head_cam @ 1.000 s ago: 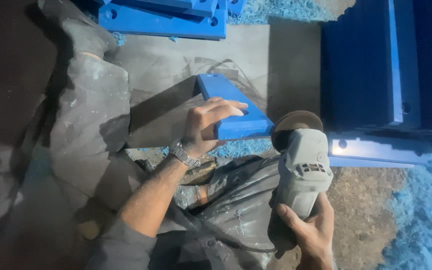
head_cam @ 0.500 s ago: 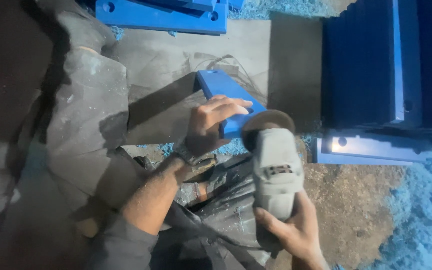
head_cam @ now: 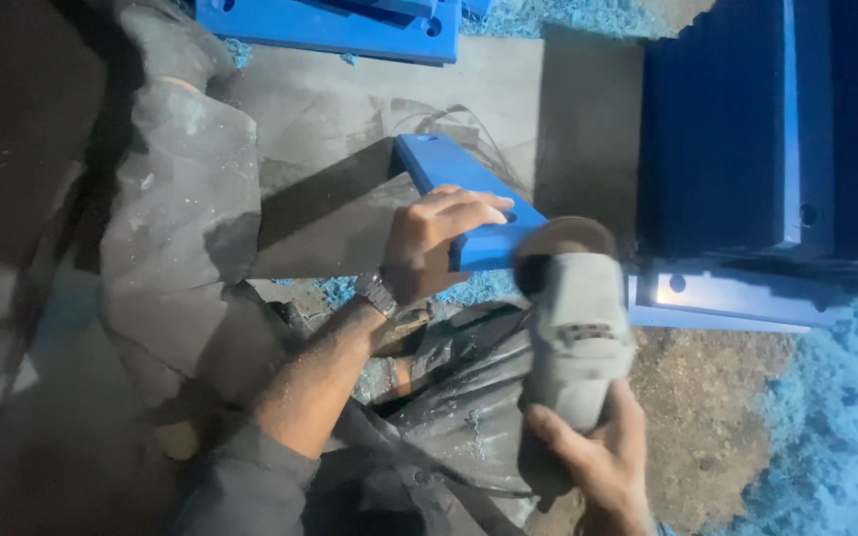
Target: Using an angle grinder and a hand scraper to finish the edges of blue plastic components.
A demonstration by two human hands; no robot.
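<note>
Blur smears the grinder's disc (head_cam: pixel 565 241), so I cannot make out its edge or whether it touches anything. My right hand (head_cam: pixel 596 459) is cut off by the bottom border; what shows of it is clenched around the rear of the grey angle grinder (head_cam: pixel 576 342). My left hand (head_cam: pixel 436 243) lies flat, fingers spread, pressing down on the blue bar (head_cam: pixel 449 171), covering its near end. The bar is a flat, bright blue slab with a small hole near its far end, lying aslant on a grey slab (head_cam: pixel 350 119). The disc sits just right of the left hand's fingertips, at the bar's near corner. Blue shavings (head_cam: pixel 836 397) lie right of the right hand.
</note>
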